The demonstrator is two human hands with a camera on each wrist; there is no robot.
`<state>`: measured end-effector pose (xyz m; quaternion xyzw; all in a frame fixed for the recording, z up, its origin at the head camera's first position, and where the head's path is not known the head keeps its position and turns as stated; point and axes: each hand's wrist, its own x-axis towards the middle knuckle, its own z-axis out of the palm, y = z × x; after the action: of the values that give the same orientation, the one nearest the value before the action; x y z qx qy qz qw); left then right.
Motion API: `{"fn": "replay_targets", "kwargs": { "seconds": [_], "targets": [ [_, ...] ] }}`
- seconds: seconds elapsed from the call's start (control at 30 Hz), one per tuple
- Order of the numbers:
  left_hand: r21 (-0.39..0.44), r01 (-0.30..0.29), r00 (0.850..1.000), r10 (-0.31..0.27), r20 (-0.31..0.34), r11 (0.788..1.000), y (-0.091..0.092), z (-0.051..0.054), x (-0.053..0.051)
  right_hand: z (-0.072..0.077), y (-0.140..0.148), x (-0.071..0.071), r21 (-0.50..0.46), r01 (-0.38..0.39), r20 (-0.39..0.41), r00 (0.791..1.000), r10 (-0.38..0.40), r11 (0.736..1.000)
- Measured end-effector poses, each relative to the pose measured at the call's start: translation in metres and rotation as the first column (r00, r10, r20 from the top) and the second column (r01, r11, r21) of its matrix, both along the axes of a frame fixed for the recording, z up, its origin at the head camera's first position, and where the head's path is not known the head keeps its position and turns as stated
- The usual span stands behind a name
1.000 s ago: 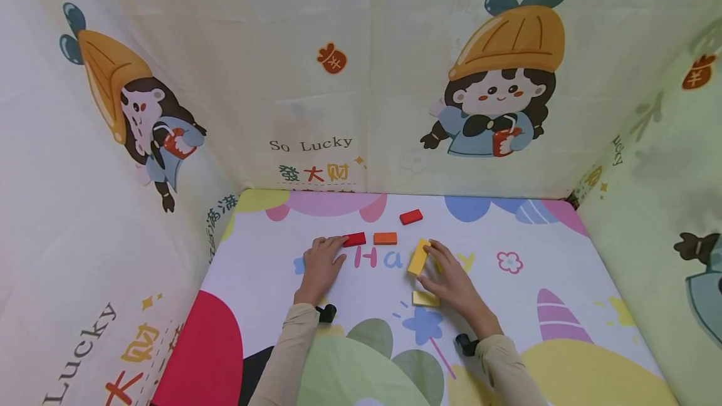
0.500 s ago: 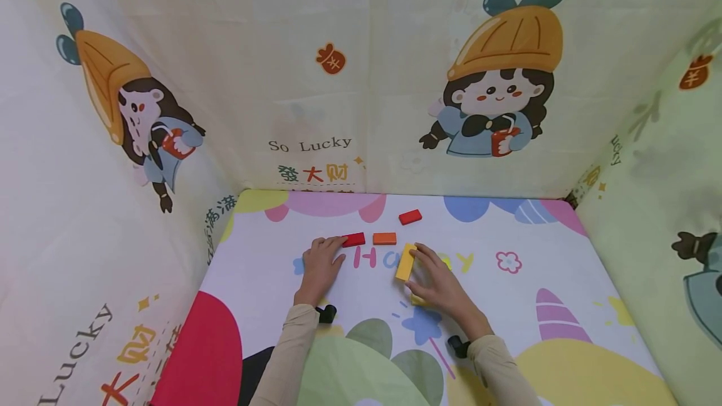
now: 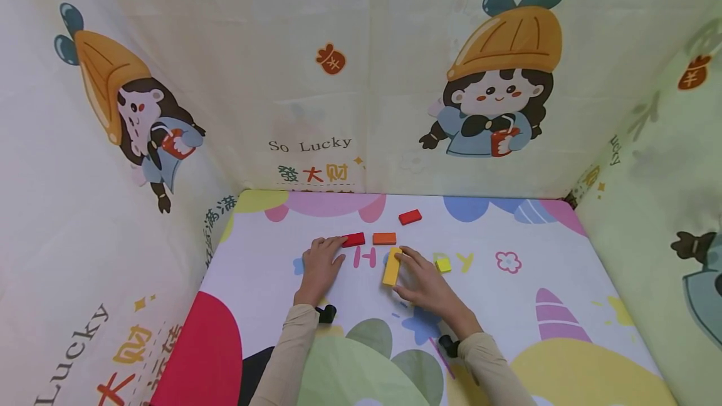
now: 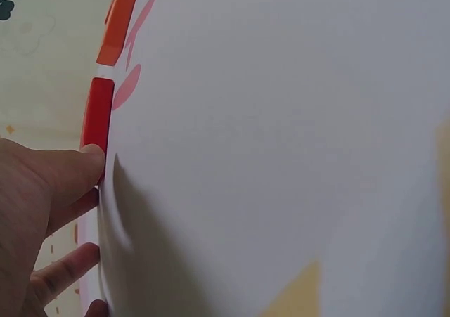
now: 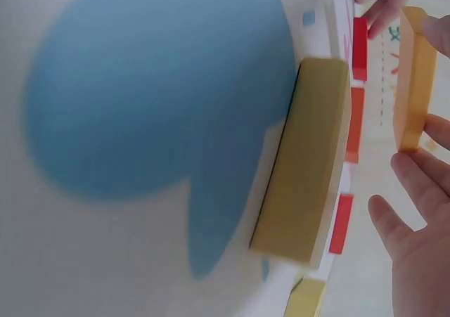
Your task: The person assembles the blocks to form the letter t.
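Note:
My left hand [image 3: 322,268] rests on the table, a fingertip touching the left end of a dark red block [image 3: 353,240]. In the left wrist view, the thumb overlaps that red block [image 4: 98,113]. My right hand [image 3: 425,284] pinches a yellow-orange block [image 3: 392,267] between thumb and fingers, above the table. The right wrist view shows this held block [image 5: 415,81] raised over the row behind it. An orange block [image 3: 385,239] lies just right of the dark red one, with a small gap.
Another red block [image 3: 410,217] lies farther back. A lime-yellow block [image 3: 442,265] sits right of my right hand. A pale yellow block [image 5: 302,162] lies near the right wrist, hidden by the hand in the head view. Printed cloth walls surround the table.
My right hand has moved left with the yellow-orange block, bringing it below the orange one. The lime-yellow block has come into view and the pale yellow one is covered. The left hand stays put.

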<state>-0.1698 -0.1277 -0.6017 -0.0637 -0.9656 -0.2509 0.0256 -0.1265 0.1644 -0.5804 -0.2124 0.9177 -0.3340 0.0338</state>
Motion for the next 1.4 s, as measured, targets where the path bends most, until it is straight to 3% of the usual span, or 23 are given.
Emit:
{"fn": "replay_targets", "kwargs": {
  "seconds": [0.67, 0.9, 1.2, 1.4],
  "targets": [
    [0.001, 0.002, 1.0, -0.002, -0.006, 1.0, 0.0, -0.002, -0.001, -0.008, -0.026, -0.003, 0.11, -0.117, -0.056, 0.991, 0.124, 0.987],
    [-0.012, -0.006, 1.0, 0.006, 0.02, 1.0, 0.0, -0.002, -0.002, -0.01, -0.033, -0.002, 0.147, -0.129, -0.038, 0.99, 0.136, 0.981],
    [-0.018, -0.011, 1.0, 0.011, 0.001, 1.0, 0.001, -0.002, 0.0, -0.016, -0.04, -0.002, 0.173, -0.127, -0.021, 0.991, 0.132, 0.977],
    [-0.013, -0.011, 1.0, 0.011, 0.001, 1.0, 0.001, 0.001, 0.001, -0.016, -0.042, -0.001, 0.183, -0.141, -0.051, 0.987, 0.153, 0.973]
  ]
}}
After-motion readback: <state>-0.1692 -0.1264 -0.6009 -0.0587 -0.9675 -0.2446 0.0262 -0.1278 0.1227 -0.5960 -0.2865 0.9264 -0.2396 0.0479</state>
